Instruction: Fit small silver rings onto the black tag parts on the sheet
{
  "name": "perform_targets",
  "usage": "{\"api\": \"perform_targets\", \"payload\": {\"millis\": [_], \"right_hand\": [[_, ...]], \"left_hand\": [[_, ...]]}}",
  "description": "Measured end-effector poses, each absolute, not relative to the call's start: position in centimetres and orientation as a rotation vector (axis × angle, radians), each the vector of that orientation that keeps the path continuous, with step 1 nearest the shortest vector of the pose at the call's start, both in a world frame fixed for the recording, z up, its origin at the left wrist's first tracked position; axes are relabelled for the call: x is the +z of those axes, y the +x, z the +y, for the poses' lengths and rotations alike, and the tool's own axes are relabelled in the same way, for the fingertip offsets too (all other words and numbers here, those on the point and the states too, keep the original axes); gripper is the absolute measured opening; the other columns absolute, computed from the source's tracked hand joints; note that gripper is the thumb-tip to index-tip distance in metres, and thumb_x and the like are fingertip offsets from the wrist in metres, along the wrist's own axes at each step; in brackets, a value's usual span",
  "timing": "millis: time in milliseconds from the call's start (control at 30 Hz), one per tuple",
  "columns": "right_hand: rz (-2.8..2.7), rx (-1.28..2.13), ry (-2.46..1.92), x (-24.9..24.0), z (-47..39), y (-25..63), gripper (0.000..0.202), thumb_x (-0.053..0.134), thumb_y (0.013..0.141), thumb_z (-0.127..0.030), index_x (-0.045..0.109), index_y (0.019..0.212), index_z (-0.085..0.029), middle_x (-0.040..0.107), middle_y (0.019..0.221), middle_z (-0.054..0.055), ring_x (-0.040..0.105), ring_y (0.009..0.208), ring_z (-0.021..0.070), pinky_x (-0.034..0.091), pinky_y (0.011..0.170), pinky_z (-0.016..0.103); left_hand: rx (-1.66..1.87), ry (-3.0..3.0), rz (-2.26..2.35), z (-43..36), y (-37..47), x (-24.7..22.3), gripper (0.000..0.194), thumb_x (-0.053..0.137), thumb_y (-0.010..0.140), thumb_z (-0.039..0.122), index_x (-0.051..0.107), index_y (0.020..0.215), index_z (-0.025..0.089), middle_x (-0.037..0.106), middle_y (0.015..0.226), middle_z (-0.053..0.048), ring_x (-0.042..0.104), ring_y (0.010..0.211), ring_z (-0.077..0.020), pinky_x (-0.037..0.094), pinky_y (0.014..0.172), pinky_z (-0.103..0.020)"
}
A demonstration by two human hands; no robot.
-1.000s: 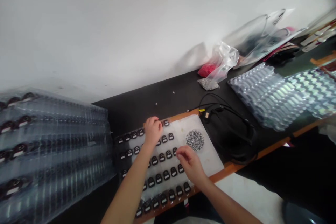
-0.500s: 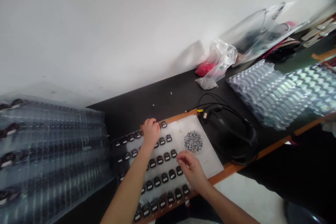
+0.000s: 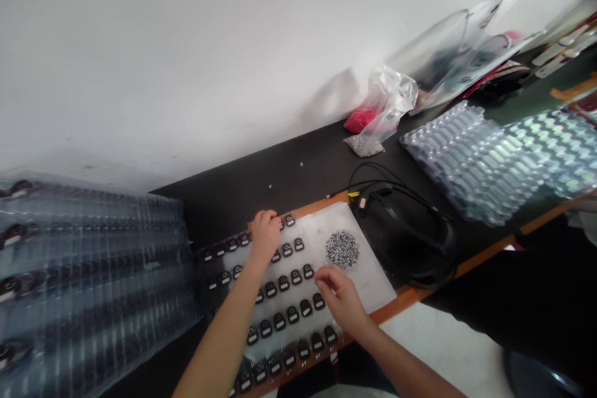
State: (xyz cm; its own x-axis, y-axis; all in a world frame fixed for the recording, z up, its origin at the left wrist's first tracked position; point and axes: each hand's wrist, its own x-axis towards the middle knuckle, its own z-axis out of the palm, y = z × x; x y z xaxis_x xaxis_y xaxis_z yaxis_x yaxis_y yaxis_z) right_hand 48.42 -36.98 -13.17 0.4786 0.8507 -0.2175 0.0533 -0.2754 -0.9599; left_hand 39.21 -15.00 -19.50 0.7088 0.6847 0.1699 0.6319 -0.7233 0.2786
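Several small black plastic pieces (image 3: 305, 308), each with a pale label-like patch, lie in rows in a clear tray (image 3: 285, 298). My left hand (image 3: 265, 235) rests over the top row, its fingers curled together and hiding what lies under them. Near the right end of a middle row is my right hand (image 3: 342, 298), thumb and fingertips pinched beside a black piece. Whatever sits in that pinch is too small to make out. A round pile of tiny shiny metal parts (image 3: 342, 249) lies on a white sheet (image 3: 373, 289) just beyond my right hand.
Tall stacked clear trays (image 3: 107, 280) stand at the left. To the right lie a black headset-like device (image 3: 422, 249) with cables and ridged clear plastic trays (image 3: 471, 161). Bags with red contents (image 3: 361, 119) and small grey parts (image 3: 364, 146) sit by the wall (image 3: 186, 43).
The view has shifted slightly. My left hand has moved a little leftward along the top row, showing more of a black piece beside it. My right hand keeps its pinch in nearly the same place.
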Motion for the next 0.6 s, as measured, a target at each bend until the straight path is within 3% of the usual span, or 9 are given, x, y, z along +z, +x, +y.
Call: {"api": "perform_targets", "payload": {"millis": [600], "right_hand": [[-0.803,0.859,-1.732,-13.1,-37.9,49.2,0.012,0.048,0.084,-0.016,0.060,0.085,-0.021,0.059,0.086,0.005,0.056,0.081,0.0173,0.048,0.069,0.029]], "left_hand": [[0.491,2.676,1.012,-15.7,37.8,-18.7,0.024,0.044,0.083,0.016,0.067,0.088,0.022,0.058,0.099,-0.009,0.046,0.097,-0.0249,0.038,0.085,-0.041]]}}
